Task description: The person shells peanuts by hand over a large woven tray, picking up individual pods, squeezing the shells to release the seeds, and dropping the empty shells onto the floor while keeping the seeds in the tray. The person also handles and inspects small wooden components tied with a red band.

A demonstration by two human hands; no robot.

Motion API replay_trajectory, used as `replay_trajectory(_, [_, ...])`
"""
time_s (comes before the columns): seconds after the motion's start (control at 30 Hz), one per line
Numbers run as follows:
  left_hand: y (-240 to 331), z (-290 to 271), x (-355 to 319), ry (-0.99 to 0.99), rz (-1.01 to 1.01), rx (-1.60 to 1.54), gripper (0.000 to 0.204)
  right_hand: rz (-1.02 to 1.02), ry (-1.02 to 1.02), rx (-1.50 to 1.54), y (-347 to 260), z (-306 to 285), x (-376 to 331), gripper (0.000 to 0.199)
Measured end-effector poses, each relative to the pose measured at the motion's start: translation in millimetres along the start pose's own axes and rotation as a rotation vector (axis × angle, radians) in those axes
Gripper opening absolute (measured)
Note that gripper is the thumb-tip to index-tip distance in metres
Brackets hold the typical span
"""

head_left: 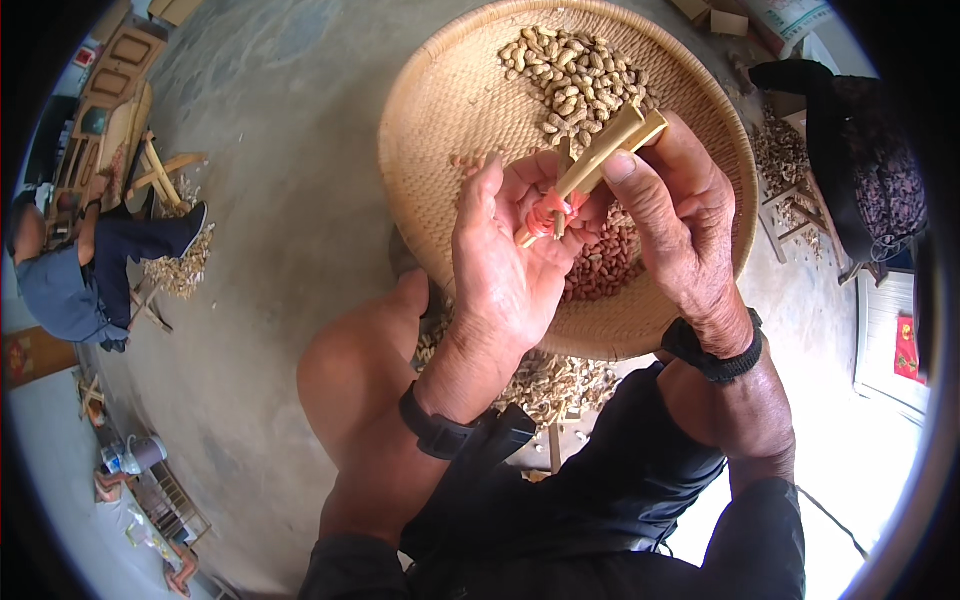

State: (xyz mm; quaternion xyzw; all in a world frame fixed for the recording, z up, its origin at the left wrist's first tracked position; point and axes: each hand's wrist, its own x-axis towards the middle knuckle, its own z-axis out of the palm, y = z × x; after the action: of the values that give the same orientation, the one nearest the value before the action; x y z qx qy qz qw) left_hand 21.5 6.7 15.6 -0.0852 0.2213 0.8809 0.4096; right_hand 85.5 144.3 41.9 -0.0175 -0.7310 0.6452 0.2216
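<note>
My left hand (510,255) and my right hand (675,215) meet over a round woven basket tray (440,120). Between them is a small wooden clamp-like tool (600,160) made of two pale sticks bound with pink-red band at its lower end. My right hand grips the upper sticks; my left hand cups the banded end. Unshelled peanuts (575,75) are heaped at the tray's far side. Reddish shelled kernels (605,265) lie under my hands. Black bands circle both wrists.
Empty peanut shells (545,385) are piled on the concrete floor below the tray, near my bare knee (360,365). A person in blue (70,280) sits at the left beside another shell pile. A second person in dark clothes (860,160) sits at the right.
</note>
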Motion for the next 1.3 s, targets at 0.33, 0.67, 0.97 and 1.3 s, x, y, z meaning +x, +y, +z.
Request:
replay_trajectory(0.33, [2.4,-9.7,3.0,-0.058,-0.028,0.011,0.055,-0.182,0.017,-0.137,11.4,7.1,-2.0,0.011])
replay_trajectory(0.67, [6.7,-17.3,1.7,-0.083,-0.007,0.191,0.05,0.039,-0.016,0.174,-3.9,13.2,-4.0,0.013])
replay_trajectory(0.97, [11.0,-7.2,-2.3,-0.088,0.051,0.368,0.036,0.027,0.076,0.225,-1.9,5.6,3.3,0.014])
replay_trajectory(1.3, [9.6,-4.6,-6.1,-0.13,0.104,0.438,0.024,-0.012,0.18,0.091,-2.1,-16.4,9.2,0.02])
